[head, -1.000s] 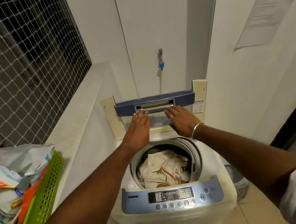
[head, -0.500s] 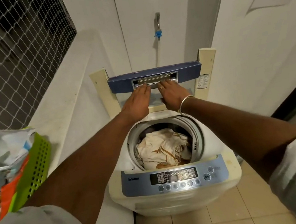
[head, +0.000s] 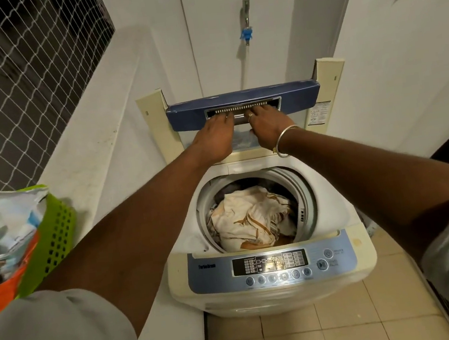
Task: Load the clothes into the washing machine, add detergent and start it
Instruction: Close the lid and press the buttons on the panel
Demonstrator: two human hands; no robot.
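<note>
A white top-loading washing machine [head: 273, 291] stands with its blue-edged lid [head: 187, 114] folded upright at the back. Cream patterned clothes [head: 249, 218] fill the open drum. Both arms reach over the drum. My left hand [head: 215, 138] and my right hand [head: 267, 124], which wears a ring and a bangle, sit side by side on the lid, fingertips hooked into the lid's handle recess [head: 244, 108]. The blue control panel [head: 270, 263] with its buttons is at the front, untouched.
A green plastic basket [head: 55, 235] with a plastic bag [head: 2, 227] and colourful items sits on the white ledge [head: 94, 147] at the left, below a netted window [head: 4, 70]. A tap [head: 246, 27] is on the wall behind the machine. Tiled floor lies at the front right.
Both hands slid up from the flat of the lid and closer together, and their fingertips now sit in the handle recess. The view has moved closer to the machine.
</note>
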